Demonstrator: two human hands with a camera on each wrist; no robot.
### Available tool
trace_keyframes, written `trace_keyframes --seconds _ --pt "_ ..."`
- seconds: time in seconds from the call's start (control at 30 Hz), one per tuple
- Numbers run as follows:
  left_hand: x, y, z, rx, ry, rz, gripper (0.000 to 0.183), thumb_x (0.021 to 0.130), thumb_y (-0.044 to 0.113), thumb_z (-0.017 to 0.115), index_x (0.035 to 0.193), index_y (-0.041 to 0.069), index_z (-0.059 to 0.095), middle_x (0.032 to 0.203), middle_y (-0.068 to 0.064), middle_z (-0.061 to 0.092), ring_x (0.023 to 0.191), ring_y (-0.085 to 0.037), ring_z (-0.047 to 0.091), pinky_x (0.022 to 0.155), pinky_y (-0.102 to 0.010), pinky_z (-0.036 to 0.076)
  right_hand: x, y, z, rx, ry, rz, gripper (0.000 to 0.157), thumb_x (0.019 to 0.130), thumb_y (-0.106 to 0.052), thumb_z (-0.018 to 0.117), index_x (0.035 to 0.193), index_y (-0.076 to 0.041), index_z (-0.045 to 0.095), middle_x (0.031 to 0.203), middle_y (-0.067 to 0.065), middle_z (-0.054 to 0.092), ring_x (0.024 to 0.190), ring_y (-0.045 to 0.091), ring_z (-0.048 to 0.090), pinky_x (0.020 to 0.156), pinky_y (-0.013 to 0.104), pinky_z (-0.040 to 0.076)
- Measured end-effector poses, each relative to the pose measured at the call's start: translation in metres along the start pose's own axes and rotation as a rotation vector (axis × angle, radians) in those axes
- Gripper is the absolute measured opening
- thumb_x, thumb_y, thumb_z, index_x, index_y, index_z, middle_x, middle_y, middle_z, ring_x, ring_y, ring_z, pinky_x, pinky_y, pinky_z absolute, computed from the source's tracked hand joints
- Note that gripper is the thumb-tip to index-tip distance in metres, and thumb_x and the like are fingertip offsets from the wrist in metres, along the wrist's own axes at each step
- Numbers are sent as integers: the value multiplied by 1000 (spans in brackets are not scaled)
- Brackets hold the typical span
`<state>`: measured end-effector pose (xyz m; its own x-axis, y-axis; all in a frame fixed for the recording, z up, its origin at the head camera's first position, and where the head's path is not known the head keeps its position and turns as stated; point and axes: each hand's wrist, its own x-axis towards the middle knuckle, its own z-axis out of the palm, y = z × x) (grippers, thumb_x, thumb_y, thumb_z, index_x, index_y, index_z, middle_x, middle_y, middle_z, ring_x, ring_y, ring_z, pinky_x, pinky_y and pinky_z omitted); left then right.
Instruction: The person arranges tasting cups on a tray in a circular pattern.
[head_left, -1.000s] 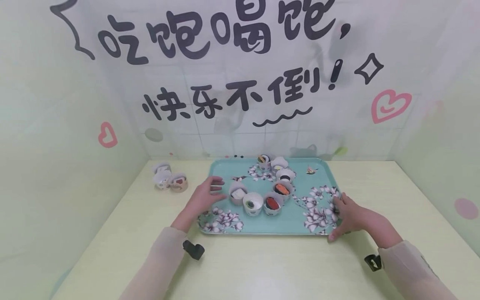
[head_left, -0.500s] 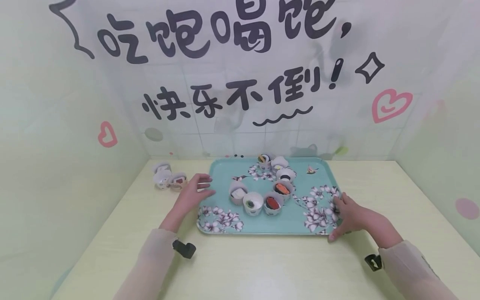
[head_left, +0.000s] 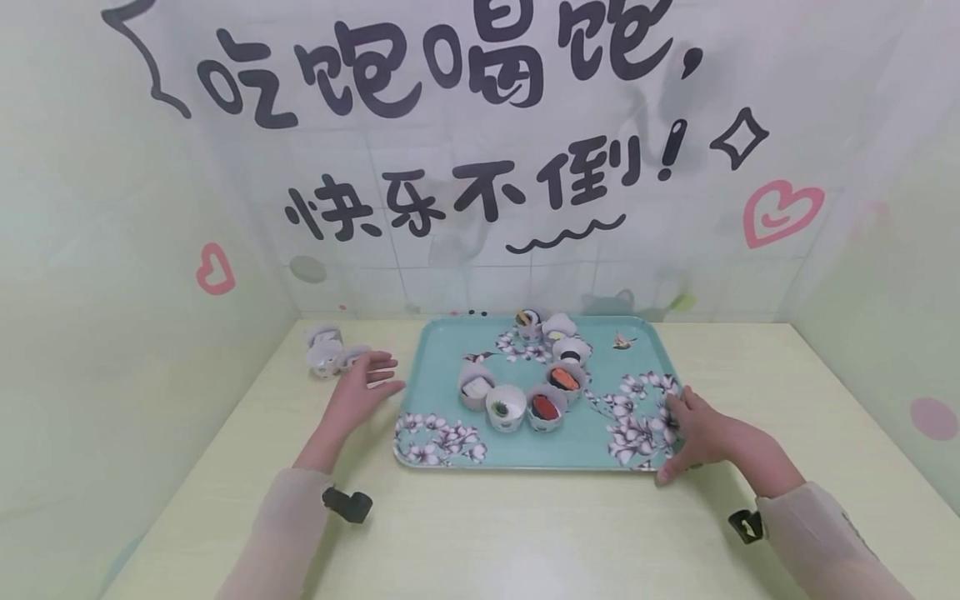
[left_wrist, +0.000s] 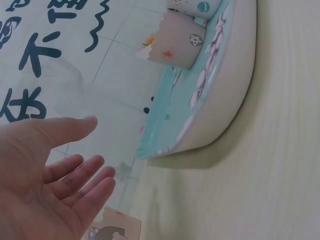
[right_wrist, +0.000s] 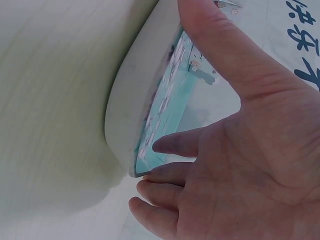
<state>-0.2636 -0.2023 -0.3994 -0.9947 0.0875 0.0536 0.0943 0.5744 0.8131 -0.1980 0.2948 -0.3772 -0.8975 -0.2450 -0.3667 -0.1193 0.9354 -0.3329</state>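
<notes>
My left hand (head_left: pixel 358 398) holds nothing; its fingers are spread and loosely bent. It hovers left of a turquoise floral tray (head_left: pixel 450 446), beside the paper cups at the left. In the left wrist view the palm and fingers (left_wrist: pixel 87 192) show apart from the tray's corner. My right hand (head_left: pixel 708 435) rests at the tray's front right corner, thumb at the front edge and fingers along the right side. On the tray, several small paper cups stand in a curve, including one with a red-topped sushi piece (head_left: pixel 545 407) and one with an orange-topped piece (head_left: pixel 564 378).
Left of the tray, a white paper cup (head_left: pixel 324 358) stands with others close together, one partly hidden by my left hand. A white printed backdrop (head_left: pixel 465 283) stands behind the pale wooden table (head_left: pixel 510 533). Black straps with mounts (head_left: pixel 348 505) circle both wrists.
My left hand has moved left, from beside the cups on the tray to outside the tray's left edge. My right hand, the tray and the cups have stayed in place.
</notes>
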Motion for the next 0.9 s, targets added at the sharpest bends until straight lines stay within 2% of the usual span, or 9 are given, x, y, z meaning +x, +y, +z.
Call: trace_keyframes --seconds 0.23,0.4,0.57,0.7,0.9 --pt "-6 -10 -12 -15 85 -25 56 95 17 67 142 -2 42 143 -25 53 131 -43 54 108 -53 47 1 0 1 -11 2 1 134 61 -50 90 148 20 17 150 51 2 139 66 10 111 72 27" --pt "-9 -16 -18 -27 152 -85 56 96 21 66 142 0 42 143 -23 53 130 -40 55 107 -51 48 1 0 2 -5 2 -4 133 61 -50 91 148 20 17 150 51 2 139 66 10 111 73 27" --pt "-12 -18 -22 -43 228 -156 64 95 33 67 143 1 39 144 -21 54 129 -36 57 104 -48 49 0 0 2 -6 3 -6 134 60 -50 91 148 20 17 150 51 2 139 66 11 110 73 27" --pt "-14 -18 -25 -69 265 -194 68 95 29 67 146 -1 34 144 -23 51 129 -37 56 104 -48 49 0 0 2 -14 7 -9 134 61 -50 91 147 20 17 150 51 2 139 66 11 110 72 28" --pt "-11 -23 -25 -112 318 -206 69 94 21 69 146 -5 32 145 -26 48 131 -40 53 106 -49 48 0 0 1 -15 5 -8 132 61 -50 90 147 20 18 150 51 1 138 66 10 111 73 27"
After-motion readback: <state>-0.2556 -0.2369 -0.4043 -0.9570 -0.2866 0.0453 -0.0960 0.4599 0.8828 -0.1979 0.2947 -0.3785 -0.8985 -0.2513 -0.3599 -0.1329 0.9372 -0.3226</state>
